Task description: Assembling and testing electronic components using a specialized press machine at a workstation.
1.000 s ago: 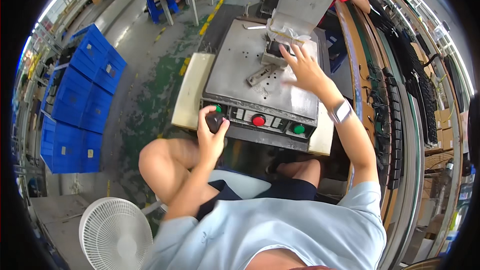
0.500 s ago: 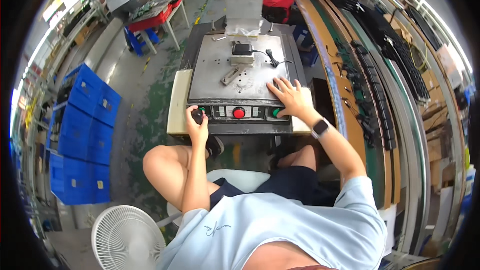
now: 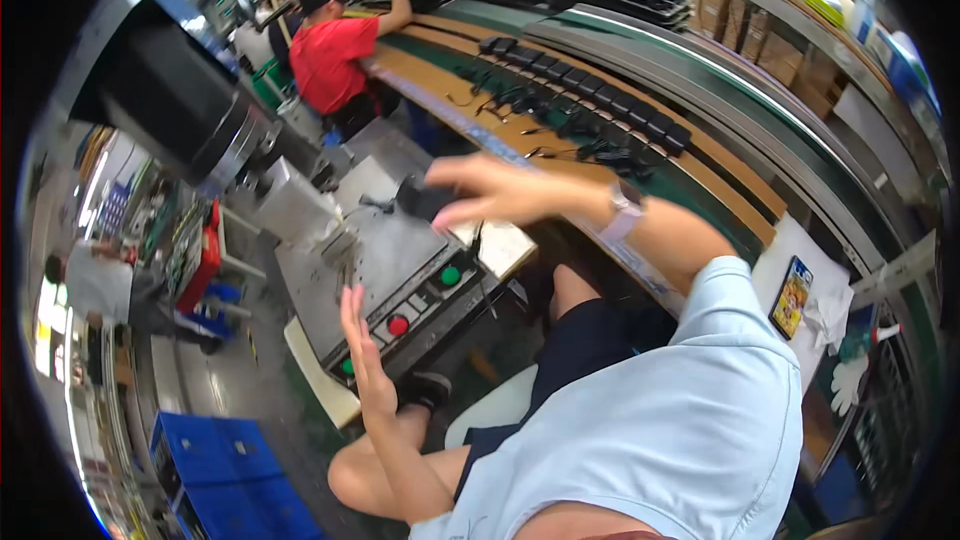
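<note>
Long surface [image 3: 730, 180] beside the conveyor is seen running diagonally across upper right; along it a row of black power adapters [image 3: 590, 90] is laid, loose cables [image 3: 600, 152] alongside. Machine with bare metal plate [image 3: 385, 255] is placed left of the surface, topped by a big black cylinder [image 3: 165, 90]. Blue bins [image 3: 245, 480] are stacked lower left. A co-worker in a red shirt [image 3: 330, 70] is seen beyond the machine, one arm stretched over the surface. Hands: left hand [image 3: 375, 385] is held flat, fingers straight, nothing gripped, in front of the machine's button panel; contact cannot be told. Right hand [image 3: 490, 190] is blurred, partly closed, thumb and fingers set around a black adapter [image 3: 425, 200], which is held above the plate's right side. Phone [image 3: 792, 297] is laid at far right. Red button [image 3: 398, 325] is set between two green buttons [image 3: 450, 276].
</note>
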Available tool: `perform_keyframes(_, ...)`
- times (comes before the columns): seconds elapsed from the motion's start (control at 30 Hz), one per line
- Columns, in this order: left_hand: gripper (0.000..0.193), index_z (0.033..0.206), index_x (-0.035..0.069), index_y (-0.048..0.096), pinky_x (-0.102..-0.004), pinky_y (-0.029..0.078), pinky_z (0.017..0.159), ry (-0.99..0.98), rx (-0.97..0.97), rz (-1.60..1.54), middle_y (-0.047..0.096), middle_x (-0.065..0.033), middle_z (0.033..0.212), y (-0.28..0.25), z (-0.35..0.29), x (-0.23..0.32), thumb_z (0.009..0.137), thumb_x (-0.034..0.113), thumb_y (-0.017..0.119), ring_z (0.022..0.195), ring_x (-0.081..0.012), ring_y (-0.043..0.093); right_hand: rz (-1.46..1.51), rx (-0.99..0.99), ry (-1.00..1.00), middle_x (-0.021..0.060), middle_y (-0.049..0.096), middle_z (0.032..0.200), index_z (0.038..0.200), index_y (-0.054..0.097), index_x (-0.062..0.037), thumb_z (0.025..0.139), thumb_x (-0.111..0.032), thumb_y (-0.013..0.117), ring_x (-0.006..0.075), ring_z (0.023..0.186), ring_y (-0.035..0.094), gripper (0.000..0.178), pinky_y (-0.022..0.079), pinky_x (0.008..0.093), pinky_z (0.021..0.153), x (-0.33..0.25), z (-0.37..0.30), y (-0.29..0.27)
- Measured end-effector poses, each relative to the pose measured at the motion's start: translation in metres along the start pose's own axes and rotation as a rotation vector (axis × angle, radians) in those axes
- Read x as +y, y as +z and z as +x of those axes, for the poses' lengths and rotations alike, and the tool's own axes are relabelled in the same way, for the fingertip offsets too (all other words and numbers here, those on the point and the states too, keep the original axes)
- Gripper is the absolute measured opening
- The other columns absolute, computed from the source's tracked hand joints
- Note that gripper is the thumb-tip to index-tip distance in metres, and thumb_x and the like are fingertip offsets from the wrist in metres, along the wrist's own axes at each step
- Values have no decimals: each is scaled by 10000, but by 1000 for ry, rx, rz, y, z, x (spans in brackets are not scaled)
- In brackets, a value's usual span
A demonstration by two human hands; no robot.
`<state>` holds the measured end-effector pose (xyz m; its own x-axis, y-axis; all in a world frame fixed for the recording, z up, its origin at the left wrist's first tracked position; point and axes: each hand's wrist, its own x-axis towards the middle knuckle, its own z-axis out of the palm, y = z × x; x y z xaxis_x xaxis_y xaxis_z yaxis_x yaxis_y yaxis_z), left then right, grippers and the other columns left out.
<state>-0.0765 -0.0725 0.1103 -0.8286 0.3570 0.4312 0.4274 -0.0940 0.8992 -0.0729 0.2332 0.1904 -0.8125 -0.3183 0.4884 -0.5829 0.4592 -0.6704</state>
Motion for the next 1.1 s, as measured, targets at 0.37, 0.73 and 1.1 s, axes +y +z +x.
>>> perform_keyframes(0.37,334,1236,9,544,-304,403,948,-360,-191,30,578,-108,1205,-47,-33,-56,995,224,460,1090,-197,531,-1473,548,1280,220,645,898,986,621,33,839,-245,637,388,768,611,315,502,441,723,77,-328,-324)
perform_keyframes(0.73,295,1052,22,615,-263,495,796,-203,352,103,659,-74,971,-96,97,-128,799,108,741,876,-156,615,-1133,305,1016,149,578,762,878,566,41,643,-276,859,302,663,586,492,518,383,632,79,-259,-187)
perform_keyframes(1.1,697,1296,63,460,-364,461,910,149,57,224,647,-116,1124,-124,196,-206,691,77,807,979,-199,630,-388,499,252,122,617,1127,1382,466,-77,892,-16,603,161,869,603,513,521,263,774,-32,-20,-135)
